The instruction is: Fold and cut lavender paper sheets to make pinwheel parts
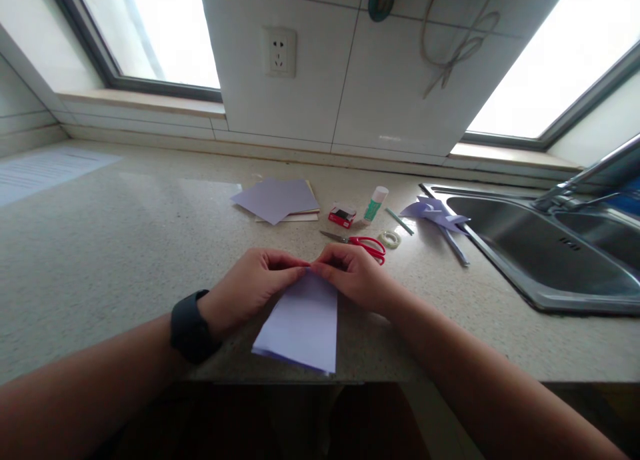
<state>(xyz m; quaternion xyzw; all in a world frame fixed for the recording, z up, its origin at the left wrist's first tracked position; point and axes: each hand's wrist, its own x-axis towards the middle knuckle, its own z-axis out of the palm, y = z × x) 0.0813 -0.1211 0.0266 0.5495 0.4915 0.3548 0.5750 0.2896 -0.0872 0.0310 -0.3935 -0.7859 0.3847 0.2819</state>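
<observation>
The room has a white tiled wall (310, 107) with a power socket (280, 52) on it, and a bright window stands at each side. Below the wall runs your speckled pale bench (150, 247), with a metal sink (520, 247) set into it on the right.

You have the pale purple paper (305, 320) right in front of you, at the front edge of the bench. Its lower end shows more than one layer. I cannot tell how much of it touches the surface.

Your left hand (253, 277) and your right hand (357, 277) meet at the far, narrow end of this paper. On both hands the fingers (290, 272) are pressed together, clamped on that end, and the two thumbs lie side by side on top. A dark watch (193, 327) is on your left wrist.

Just beyond your right hand lie the red-handled scissors (355, 240), their blades pointing to the left. Near them are the tape roll (391, 245), the small red box (343, 215), the upright glue stick (375, 204) and a thin greenish stick (399, 221). Farther left you see the pile of sheets (277, 200), purple on top. A purple pinwheel-like paper shape (433, 211) lies at the left rim of the sink.
</observation>
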